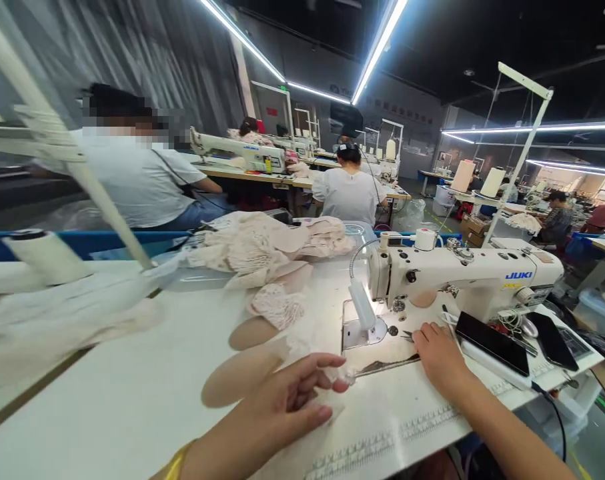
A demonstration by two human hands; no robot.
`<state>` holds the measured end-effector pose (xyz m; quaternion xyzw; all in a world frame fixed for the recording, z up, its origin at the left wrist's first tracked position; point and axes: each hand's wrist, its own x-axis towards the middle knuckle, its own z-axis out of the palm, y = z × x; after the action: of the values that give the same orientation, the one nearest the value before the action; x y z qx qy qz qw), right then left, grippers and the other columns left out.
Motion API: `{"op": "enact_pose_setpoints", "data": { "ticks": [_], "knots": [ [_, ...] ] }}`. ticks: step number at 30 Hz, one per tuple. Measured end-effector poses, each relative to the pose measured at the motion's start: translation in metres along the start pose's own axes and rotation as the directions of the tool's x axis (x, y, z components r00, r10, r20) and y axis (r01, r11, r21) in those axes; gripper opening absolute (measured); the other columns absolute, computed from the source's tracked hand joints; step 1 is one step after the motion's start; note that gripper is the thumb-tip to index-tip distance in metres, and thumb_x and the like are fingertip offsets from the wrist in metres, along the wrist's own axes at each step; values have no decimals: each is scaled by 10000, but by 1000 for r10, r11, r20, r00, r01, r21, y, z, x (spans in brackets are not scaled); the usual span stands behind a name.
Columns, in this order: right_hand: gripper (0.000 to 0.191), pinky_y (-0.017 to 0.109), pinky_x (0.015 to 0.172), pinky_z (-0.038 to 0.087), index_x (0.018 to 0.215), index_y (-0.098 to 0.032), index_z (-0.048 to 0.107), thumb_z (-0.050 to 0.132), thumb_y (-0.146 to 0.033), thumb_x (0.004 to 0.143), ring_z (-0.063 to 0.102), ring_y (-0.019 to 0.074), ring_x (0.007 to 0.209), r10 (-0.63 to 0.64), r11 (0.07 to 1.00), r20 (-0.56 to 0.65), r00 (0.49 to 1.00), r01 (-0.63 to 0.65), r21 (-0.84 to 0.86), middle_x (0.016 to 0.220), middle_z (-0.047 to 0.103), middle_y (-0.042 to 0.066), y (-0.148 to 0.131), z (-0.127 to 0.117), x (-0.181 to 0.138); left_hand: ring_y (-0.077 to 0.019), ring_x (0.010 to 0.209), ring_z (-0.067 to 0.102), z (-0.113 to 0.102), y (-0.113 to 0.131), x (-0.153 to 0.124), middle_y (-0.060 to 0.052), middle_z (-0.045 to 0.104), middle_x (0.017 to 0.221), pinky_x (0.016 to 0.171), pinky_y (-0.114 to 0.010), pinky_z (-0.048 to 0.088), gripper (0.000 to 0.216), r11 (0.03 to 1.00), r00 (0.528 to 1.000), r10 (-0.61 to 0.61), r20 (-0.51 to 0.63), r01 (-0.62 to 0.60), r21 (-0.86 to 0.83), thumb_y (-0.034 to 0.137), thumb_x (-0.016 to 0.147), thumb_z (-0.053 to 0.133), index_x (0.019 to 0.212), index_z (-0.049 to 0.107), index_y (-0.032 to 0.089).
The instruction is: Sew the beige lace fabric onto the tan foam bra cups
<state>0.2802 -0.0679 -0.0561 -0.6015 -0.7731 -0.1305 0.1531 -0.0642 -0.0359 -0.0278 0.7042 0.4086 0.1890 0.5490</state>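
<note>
My left hand (295, 400) hovers over the white table in front of the sewing machine (462, 277), thumb and fingers apart and loosely bent. A thin whitish scrap of fabric (298, 341) lies just beyond its fingers; whether they touch it I cannot tell. To the right, my right hand (439, 360) rests on the machine bed with its fingers closed around small thread snips (407, 336). Only the metal tips of the snips stick out, pointing left. A white work lamp (363, 307) on a bendable neck hides the needle area.
Cream gathered fabric (277, 243) is heaped on a clear plastic bin (359, 232) behind the table. A black phone (492, 341) and another phone (552, 340) lie right of my right hand. A thread cone (47, 257) stands at left. Co-workers sit ahead.
</note>
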Motion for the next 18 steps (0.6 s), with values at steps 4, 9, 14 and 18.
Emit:
{"op": "enact_pose_setpoints", "data": {
  "ticks": [4,9,14,18],
  "knots": [
    [233,350,773,487,1008,-201,526,362,-52,1078,659,261,865,-12,988,-30,999,17,151,930,670,95,-22,-13,-5,-250,947,655,9,32,-7,-121,772,1253,874,-402,522,792,996,1000,-30,8,30,-81,513,716,773,1420,551,225],
    [89,274,643,436,1213,-237,502,442,-243,1148,700,194,739,-103,868,34,994,73,491,883,720,-1,-64,-52,-14,-212,909,613,11,50,-9,-101,735,1247,859,-376,486,833,980,997,-44,64,56,-190,450,691,806,1437,514,220],
    [142,319,645,338,945,-250,546,617,-191,1054,633,199,691,-230,953,-271,935,273,134,795,671,-10,-94,-47,-4,-177,820,500,19,43,-5,18,581,913,763,-326,429,798,981,998,-21,54,31,-190,441,724,804,1433,516,214],
    [190,341,638,300,902,-251,534,562,-175,1075,591,193,646,-284,943,-340,896,326,71,751,632,-24,-107,-39,3,-156,764,476,24,40,-5,37,531,864,699,-284,429,835,986,997,17,70,-5,-168,422,714,796,1473,515,217]
  ]
}}
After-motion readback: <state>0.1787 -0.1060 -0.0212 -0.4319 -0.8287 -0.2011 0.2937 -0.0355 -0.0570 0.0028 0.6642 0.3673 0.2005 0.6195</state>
